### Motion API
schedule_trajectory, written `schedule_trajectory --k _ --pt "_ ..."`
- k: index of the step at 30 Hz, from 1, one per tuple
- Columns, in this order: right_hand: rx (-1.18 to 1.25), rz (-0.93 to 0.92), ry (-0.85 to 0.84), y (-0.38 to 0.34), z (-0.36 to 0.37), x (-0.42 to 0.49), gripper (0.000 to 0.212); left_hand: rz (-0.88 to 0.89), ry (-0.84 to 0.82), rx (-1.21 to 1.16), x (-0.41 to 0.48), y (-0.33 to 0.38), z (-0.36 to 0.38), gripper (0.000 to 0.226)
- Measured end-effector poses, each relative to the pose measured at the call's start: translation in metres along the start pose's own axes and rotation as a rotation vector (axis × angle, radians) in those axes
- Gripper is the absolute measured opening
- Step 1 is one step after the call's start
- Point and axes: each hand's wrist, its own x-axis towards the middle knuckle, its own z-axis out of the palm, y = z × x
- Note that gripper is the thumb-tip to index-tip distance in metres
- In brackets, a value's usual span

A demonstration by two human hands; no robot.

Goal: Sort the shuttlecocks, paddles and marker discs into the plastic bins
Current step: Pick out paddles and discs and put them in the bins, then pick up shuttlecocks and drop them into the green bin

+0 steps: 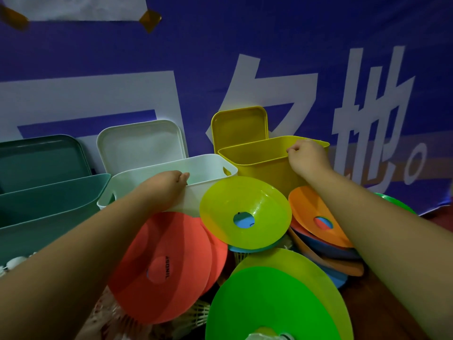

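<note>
Three plastic bins stand in a row against the banner: a teal bin [49, 204] at left, a white bin [208, 165] in the middle, a yellow bin [259, 155] at right. My left hand [166, 184] grips the white bin's near rim. My right hand [306, 157] grips the yellow bin's near rim. In front lies a heap of marker discs: a red disc [166, 261], a yellow-green disc [245, 212], an orange disc [316, 217], a green disc [277, 303]. White shuttlecocks [198, 312] peek out under the discs. No paddle is clearly visible.
Lids lean on the banner behind the bins: a teal lid [41, 158], a white lid [139, 143], a yellow lid [239, 126]. A blue banner [245, 57] with white characters closes off the back. More shuttlecocks [12, 265] lie at the far left.
</note>
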Motion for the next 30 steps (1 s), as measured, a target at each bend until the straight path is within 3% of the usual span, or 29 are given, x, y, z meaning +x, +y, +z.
schedule_trajectory --k 11,17,27,30 --pt "0.286 -0.033 -0.165 -0.056 -0.052 -0.107 0.025 0.019 -0.022 0.366 -0.046 0.030 -0.034 0.041" --pt "0.341 -0.132 -0.281 -0.087 -0.077 -0.187 0.022 0.076 0.112 0.261 -0.102 0.043 -0.052 0.039" --pt "0.446 -0.195 -0.338 -0.093 -0.081 -0.299 0.014 0.234 0.018 -0.046 -0.287 0.053 -0.075 0.022" --pt "0.319 -0.247 -0.376 -0.087 -0.077 -0.322 0.008 0.200 0.145 -0.159 -0.325 0.033 -0.050 0.013"
